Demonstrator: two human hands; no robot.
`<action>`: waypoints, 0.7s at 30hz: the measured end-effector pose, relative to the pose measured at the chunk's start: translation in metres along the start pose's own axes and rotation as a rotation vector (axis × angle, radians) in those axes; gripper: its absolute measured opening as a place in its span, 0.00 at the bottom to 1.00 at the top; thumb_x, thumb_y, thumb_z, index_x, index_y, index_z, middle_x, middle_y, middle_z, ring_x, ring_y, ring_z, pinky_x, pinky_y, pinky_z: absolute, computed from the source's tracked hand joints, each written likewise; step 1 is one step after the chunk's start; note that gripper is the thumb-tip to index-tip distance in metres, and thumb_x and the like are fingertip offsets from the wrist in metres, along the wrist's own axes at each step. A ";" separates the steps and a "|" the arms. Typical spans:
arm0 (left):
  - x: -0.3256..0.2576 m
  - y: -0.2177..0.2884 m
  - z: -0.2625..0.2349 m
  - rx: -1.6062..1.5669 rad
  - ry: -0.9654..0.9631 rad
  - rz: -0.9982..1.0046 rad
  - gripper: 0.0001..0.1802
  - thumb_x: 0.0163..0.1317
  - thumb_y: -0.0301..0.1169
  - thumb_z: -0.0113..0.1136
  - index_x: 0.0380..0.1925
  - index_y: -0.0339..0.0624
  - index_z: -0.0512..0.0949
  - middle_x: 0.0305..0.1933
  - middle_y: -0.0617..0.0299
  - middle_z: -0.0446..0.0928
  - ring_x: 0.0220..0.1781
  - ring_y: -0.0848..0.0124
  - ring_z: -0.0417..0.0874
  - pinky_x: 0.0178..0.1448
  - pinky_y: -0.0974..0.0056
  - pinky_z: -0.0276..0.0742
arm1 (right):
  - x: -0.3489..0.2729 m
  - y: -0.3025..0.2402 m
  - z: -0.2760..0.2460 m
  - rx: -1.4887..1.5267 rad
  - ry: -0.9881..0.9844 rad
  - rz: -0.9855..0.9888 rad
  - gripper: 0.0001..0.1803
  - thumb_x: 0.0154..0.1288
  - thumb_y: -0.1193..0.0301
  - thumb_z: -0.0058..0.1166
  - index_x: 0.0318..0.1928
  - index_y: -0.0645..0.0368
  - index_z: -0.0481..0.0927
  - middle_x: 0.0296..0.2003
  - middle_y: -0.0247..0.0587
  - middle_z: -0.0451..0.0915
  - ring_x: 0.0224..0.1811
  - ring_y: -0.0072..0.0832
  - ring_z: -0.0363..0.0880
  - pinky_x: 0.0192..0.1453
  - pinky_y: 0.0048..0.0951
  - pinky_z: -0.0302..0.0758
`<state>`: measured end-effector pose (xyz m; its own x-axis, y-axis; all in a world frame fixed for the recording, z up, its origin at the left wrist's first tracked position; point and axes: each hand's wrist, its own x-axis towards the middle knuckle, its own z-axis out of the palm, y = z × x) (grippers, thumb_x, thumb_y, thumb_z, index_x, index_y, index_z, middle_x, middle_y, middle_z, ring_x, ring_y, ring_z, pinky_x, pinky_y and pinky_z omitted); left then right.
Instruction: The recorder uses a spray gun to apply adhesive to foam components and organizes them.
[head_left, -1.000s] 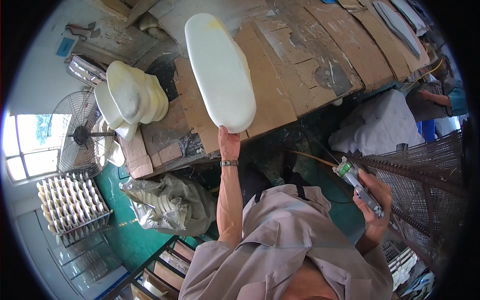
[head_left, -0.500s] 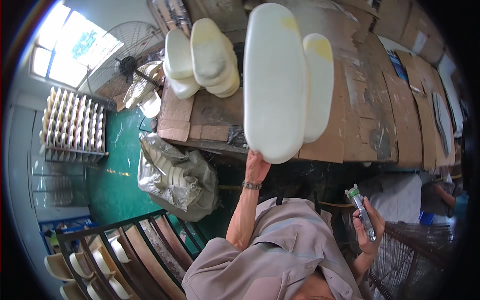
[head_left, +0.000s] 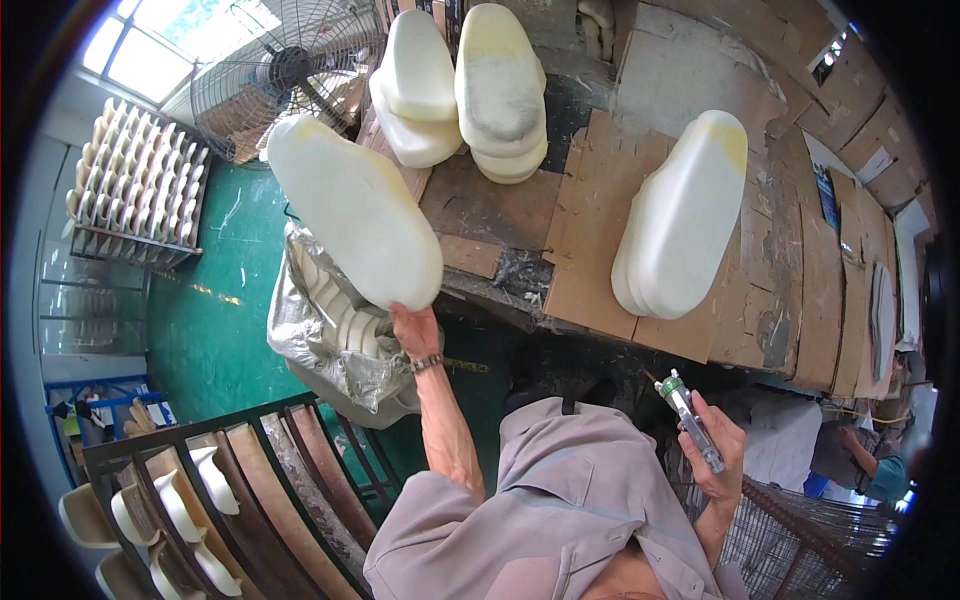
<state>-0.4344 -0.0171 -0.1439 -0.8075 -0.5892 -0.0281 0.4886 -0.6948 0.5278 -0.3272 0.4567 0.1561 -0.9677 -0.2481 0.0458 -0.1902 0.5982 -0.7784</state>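
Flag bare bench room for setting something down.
Free: brown cardboard between the stained stack and the right-hand stack; worn cardboard between that stack and the grey flat piece. Crowded: the bench's far left, stained stack beside leftmost stack.

Held pad (head_left: 355, 215): smooth, matt, foam-like or plastic; cannot tell which.
Handheld tool (head_left: 692, 422): bare metal look, fairly shiny.
Bench covering (head_left: 600, 200): cardboard, matt, scuffed, torn in places.
Bag (head_left: 372, 398): thin plastic film, crinkled, glossy along folds.
Shirt (head_left: 535, 490): matt woven cloth, creased.
Fan guard (head_left: 228, 110): metal wire.
Floor (head_left: 240, 215): smooth, slight sheen.
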 end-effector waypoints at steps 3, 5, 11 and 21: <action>0.050 0.015 -0.027 0.027 -0.009 0.044 0.35 0.67 0.44 0.65 0.70 0.46 0.68 0.71 0.61 0.72 0.71 0.61 0.72 0.75 0.52 0.67 | 0.013 -0.012 0.015 -0.003 -0.015 0.023 0.29 0.60 0.79 0.61 0.64 0.69 0.76 0.35 0.48 0.82 0.33 0.35 0.81 0.40 0.30 0.77; 0.077 0.016 -0.029 0.045 -0.021 0.042 0.35 0.66 0.45 0.66 0.70 0.46 0.68 0.71 0.61 0.72 0.71 0.62 0.72 0.73 0.53 0.69 | 0.018 -0.017 0.022 -0.016 -0.006 0.048 0.29 0.60 0.79 0.61 0.63 0.69 0.76 0.35 0.48 0.82 0.33 0.35 0.81 0.40 0.30 0.77; 0.125 -0.005 0.016 -0.011 -0.071 -0.008 0.37 0.65 0.45 0.66 0.71 0.50 0.66 0.72 0.62 0.71 0.71 0.61 0.72 0.73 0.51 0.69 | 0.028 -0.037 0.044 -0.041 0.065 0.136 0.28 0.60 0.81 0.61 0.63 0.69 0.76 0.35 0.49 0.82 0.34 0.36 0.83 0.39 0.31 0.78; 0.351 -0.056 0.170 0.085 -0.315 -0.132 0.34 0.66 0.44 0.67 0.67 0.39 0.68 0.64 0.56 0.76 0.63 0.61 0.77 0.63 0.55 0.78 | 0.022 -0.053 0.073 -0.050 0.163 0.195 0.27 0.61 0.80 0.61 0.62 0.67 0.77 0.35 0.48 0.82 0.33 0.35 0.84 0.37 0.29 0.79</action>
<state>-0.8015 -0.1155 -0.0392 -0.9307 -0.3312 0.1554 0.3545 -0.7120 0.6061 -0.3260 0.3643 0.1526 -1.0000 -0.0011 0.0013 -0.0017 0.6609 -0.7505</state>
